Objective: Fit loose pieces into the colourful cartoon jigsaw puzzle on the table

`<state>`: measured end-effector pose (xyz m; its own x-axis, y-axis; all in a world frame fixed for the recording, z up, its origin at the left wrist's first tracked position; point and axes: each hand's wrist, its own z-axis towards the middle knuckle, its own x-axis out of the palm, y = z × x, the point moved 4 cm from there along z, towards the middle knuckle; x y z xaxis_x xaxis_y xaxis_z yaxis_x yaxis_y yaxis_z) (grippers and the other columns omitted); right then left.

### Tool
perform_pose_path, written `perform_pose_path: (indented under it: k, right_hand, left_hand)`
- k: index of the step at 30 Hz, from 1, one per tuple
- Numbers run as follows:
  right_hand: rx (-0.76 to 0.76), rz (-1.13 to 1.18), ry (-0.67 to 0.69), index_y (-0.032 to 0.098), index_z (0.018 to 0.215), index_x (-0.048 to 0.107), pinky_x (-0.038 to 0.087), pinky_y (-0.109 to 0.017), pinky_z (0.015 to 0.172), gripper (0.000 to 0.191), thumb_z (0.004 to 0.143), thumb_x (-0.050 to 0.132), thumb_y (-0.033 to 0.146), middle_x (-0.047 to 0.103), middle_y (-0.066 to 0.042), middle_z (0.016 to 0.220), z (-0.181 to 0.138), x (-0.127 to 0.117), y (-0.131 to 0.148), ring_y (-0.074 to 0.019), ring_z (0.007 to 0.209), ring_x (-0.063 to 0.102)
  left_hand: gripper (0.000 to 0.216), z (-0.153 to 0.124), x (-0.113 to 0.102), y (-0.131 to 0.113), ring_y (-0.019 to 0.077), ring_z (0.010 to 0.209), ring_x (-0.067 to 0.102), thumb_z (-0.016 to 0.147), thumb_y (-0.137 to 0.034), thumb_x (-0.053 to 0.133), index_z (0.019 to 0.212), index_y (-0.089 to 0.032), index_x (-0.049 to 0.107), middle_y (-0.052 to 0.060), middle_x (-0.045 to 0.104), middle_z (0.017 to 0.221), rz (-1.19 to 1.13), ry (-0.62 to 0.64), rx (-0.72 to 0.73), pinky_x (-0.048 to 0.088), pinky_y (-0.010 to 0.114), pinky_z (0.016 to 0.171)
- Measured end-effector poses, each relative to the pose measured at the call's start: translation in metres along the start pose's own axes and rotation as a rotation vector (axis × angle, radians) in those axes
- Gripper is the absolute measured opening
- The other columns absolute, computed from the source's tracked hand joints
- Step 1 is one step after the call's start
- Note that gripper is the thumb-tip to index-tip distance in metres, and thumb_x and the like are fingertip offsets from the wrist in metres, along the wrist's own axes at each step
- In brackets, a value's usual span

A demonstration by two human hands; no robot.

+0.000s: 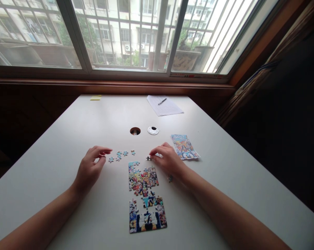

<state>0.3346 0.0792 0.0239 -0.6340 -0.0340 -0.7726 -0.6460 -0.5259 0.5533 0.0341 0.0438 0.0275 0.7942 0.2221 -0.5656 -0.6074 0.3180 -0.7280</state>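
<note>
A partly joined jigsaw puzzle (143,178) lies on the white table, with gaps in its upper edge and middle. Its lower section (148,220) shows a dark blue and white figure. My right hand (168,158) is above the puzzle's upper right, thumb and fingers pinching a dark puzzle piece (148,158). My left hand (90,165) is to the left, thumb and fingers apart and nothing between them. Several loose light-blue puzzle pieces (118,155) lie just right of its fingertips. Another loose piece (170,178) is partly hidden by my right wrist.
A colourful picture sheet (185,147) lies beyond my right hand. Farther back are a cable hole (135,131), its round cover (153,130), and papers (163,107) with a pen (162,101) on top. Yellow sticky notes (96,98) sit at the far left edge, below the window.
</note>
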Motion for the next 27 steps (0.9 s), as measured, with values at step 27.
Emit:
perform_pose_path:
  k: [27]
  right_hand:
    - [-0.093,-0.084,-0.112,0.027,0.097,0.071,0.043,-0.039,0.087,0.015,0.093,0.06,0.018,0.072,-0.003,0.096,-0.002,-0.002,0.001,-0.0234,0.092,0.057]
  left_hand:
    - [0.042,-0.002,0.019,0.002,0.0192,0.096,0.067,0.09,-0.018,0.05,0.131,-0.023,0.058,0.007,0.069,0.11,0.024,0.292,0.081,0.058,0.036,0.083]
